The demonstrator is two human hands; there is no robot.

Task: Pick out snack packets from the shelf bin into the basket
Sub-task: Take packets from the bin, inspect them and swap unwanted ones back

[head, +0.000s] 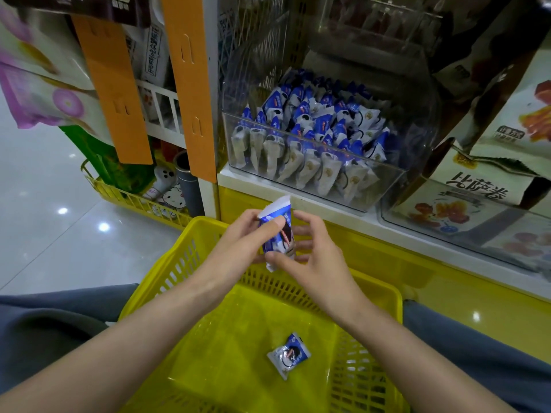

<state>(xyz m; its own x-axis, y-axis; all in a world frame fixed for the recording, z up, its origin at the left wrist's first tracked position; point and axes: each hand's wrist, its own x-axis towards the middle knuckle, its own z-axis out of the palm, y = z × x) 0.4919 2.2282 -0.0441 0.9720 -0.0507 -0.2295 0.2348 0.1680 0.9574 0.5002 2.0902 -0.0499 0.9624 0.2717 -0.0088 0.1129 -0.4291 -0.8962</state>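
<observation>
A blue-and-white snack packet (278,231) is held upright over the far rim of the yellow basket (179,263). My left hand (238,242) grips it, thumb across its front. My right hand (316,257) touches the packet's lower right side, thumb at its bottom edge and fingers behind it. One more packet of the same kind (288,354) lies on the basket floor. Just beyond, a clear shelf bin (372,186) holds several of these packets (313,135).
A second clear bin (447,231) with red-printed snack bags stands to the right on the yellow shelf. At left are orange card strips (190,84), a white rack and a low yellow wire basket (137,201) on the shiny floor. My grey-trousered knees flank the basket.
</observation>
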